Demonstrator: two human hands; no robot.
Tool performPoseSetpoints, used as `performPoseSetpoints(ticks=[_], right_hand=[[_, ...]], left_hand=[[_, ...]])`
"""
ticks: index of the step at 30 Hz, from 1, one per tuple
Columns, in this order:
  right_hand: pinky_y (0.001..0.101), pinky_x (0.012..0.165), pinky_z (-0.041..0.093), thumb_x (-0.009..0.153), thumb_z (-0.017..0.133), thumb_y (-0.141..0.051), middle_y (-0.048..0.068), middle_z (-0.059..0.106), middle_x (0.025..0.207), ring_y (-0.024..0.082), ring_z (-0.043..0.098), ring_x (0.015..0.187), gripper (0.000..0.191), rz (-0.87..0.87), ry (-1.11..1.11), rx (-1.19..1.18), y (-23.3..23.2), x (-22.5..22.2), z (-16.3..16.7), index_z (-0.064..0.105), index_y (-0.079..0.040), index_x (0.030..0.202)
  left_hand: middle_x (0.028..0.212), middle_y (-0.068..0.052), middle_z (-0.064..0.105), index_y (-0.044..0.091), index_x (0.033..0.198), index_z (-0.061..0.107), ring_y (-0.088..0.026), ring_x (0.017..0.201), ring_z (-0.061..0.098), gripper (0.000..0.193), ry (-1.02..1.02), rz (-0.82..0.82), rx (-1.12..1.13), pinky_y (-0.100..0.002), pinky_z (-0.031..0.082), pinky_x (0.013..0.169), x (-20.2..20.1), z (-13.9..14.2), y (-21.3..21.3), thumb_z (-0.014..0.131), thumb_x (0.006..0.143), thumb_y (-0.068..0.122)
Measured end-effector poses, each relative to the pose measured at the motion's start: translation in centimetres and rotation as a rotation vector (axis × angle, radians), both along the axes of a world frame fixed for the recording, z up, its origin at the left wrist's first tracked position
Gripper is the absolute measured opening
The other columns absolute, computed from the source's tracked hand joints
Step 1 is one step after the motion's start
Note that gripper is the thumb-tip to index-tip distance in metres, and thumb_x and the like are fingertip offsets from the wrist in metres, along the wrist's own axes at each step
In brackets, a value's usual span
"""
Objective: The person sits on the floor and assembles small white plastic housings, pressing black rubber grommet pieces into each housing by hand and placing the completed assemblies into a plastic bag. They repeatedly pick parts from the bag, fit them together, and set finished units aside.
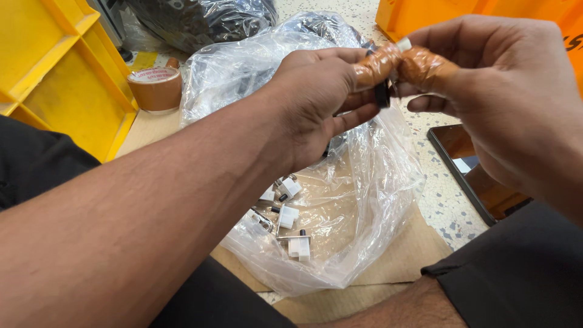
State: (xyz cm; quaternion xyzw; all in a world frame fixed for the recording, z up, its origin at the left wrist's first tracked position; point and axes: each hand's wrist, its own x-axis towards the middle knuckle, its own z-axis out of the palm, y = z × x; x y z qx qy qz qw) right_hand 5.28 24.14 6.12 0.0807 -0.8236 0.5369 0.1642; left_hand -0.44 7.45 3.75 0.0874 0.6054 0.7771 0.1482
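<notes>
Head-worn camera looks steeply down, close over the lap. Hands [388,79] at twelve o'clock, clear bag [340,243] at six.

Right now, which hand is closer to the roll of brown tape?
Left. The left hand is up over the clear plastic bag, to the right of the brown tape roll. The right hand is farther right, beyond it.

Your fingertips [379,64] wear glossy brown tape, wrinkled. Between them, a small part [382,92] of shiny black and white plastic. Centre frame: clear, crinkled plastic bag [370,200] holding white plastic pieces [290,215] with bright metal brackets, on matt brown cardboard [413,255]. Upper left: smooth yellow plastic bin [67,79], glossy tape roll [156,88].
</notes>
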Motion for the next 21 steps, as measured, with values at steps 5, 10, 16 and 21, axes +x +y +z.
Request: performPoseSetpoints(ticks=[5,10,16,21], right_hand=[[0.0362,0.086,0.06,0.104,0.055,-0.01,0.011,0.07,0.109,0.019,0.071,0.093,0.022,0.136,-0.188,-0.283,0.8,-1.1,-0.4,0.063,0.002,0.121],[0.0297,0.095,0.057,0.107,0.052,-0.013,0.01,0.065,0.112,0.012,0.064,0.097,0.023,0.116,-0.404,-0.669,1.9,-1.7,-0.4,0.057,0.003,0.122],[0.0295,0.089,0.055,0.102,0.05,-0.014,0.006,0.068,0.117,0.01,0.068,0.1,0.03,0.224,-0.303,-0.31,2.0,-2.0,0.1,0.061,-0.005,0.129],[0.0265,0.088,0.054,0.108,0.058,-0.025,0.002,0.067,0.113,0.008,0.064,0.097,0.027,0.245,-0.337,-0.424,1.5,-1.7,0.4,0.063,-0.006,0.126]], left_hand=[[0.111,-0.01,0.064,0.001,0.134,0.063,-0.015,0.099,0.058,0.038,0.022,-0.122,0.316,-0.024,0.056,0.086,-1.2,0.0,0.0,0.059,0.096,0.005],[0.112,-0.019,0.059,-0.008,0.121,0.056,-0.022,0.101,0.064,0.03,-0.076,-0.124,0.265,-0.028,0.063,0.093,0.1,1.1,-0.3,0.058,0.1,0.013],[0.103,-0.021,0.064,-0.011,0.108,0.06,-0.022,0.089,0.072,0.027,-0.212,-0.114,0.174,-0.029,0.07,0.077,2.0,1.9,0.4,0.059,0.093,0.012],[0.101,-0.027,0.067,-0.015,0.109,0.06,-0.029,0.086,0.075,0.029,-0.303,-0.021,0.334,-0.033,0.07,0.072,1.6,1.8,0.2,0.057,0.095,0.01]])
